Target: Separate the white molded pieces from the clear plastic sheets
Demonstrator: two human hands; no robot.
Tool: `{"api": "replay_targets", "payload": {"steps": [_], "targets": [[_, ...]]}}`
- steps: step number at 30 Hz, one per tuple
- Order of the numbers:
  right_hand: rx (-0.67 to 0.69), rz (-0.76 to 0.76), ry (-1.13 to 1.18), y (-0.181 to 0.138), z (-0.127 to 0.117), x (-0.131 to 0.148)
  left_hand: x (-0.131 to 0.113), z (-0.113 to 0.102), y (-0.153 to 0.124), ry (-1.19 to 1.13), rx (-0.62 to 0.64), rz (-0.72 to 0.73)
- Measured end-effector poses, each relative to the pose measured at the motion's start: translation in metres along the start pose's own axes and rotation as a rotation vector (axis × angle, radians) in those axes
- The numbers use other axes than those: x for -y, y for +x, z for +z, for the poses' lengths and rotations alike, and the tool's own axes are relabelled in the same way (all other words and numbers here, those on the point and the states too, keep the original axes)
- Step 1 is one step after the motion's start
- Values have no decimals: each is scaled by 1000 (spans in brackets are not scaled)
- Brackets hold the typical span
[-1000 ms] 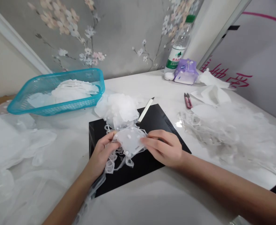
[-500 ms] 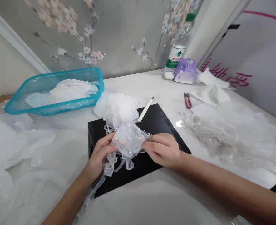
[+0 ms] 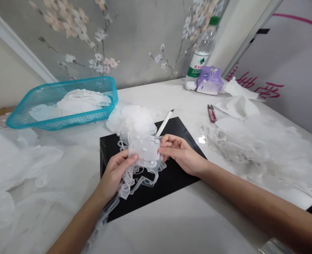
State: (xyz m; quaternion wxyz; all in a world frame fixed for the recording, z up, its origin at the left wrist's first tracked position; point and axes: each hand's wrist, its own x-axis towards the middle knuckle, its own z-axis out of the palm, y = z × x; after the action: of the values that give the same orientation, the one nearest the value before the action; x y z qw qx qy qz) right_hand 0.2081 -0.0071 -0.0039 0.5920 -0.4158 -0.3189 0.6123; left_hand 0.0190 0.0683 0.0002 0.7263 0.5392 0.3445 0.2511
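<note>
A small white sheer fabric piece (image 3: 144,152) dotted with white beads is held up over a black mat (image 3: 169,176). My left hand (image 3: 116,171) pinches its left edge and my right hand (image 3: 178,155) pinches its right edge, both closed on it. A ruffled trail of sheer white trim (image 3: 129,185) hangs from the piece down over the mat toward me. Just behind it sits a puff of white fabric pieces (image 3: 133,121).
A metal blade (image 3: 164,122) lies on the mat's far edge. A teal basket (image 3: 63,102) of white pieces stands at back left. Red snips (image 3: 211,113), tissue pack (image 3: 209,80), water bottle (image 3: 201,53) and heaps of white tulle (image 3: 253,144) lie right; more tulle (image 3: 15,165) left.
Both hands have lifted the beaded piece and moved it away from me, toward the fabric puff; my right hand has shifted up and left, and the piece now stands more upright.
</note>
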Motion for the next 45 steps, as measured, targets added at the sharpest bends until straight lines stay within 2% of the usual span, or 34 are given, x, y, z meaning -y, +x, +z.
{"api": "replay_targets", "payload": {"steps": [6,11,15,20,24,28,31,34,38,43,45], "targets": [[70,138,179,2,-4,-2,0,2,2,-25,-82,-23],[33,99,87,1,-3,-5,4,2,3,-147,-218,-44],[-13,73,31,1,1,-5,0,3,5,-143,-318,-32],[-133,23,16,1,4,-6,-5,4,2,-164,-129,-19],[-238,-44,-98,1,4,-8,-3,-2,0,-103,-22,27],[-267,-80,-198,0,6,-8,0,-7,-2,-10,41,43],[-297,-74,-158,0,6,-6,0,-6,-2,-30,34,24],[-252,-35,-50,0,4,-3,0,-4,-2,-72,1,2],[-139,-12,23,1,0,0,1,-1,-1,-33,33,13],[-8,26,-37,-1,-1,3,-1,4,-1,151,-27,36],[22,42,-105,-2,0,4,-2,4,-1,261,-10,64]]}}
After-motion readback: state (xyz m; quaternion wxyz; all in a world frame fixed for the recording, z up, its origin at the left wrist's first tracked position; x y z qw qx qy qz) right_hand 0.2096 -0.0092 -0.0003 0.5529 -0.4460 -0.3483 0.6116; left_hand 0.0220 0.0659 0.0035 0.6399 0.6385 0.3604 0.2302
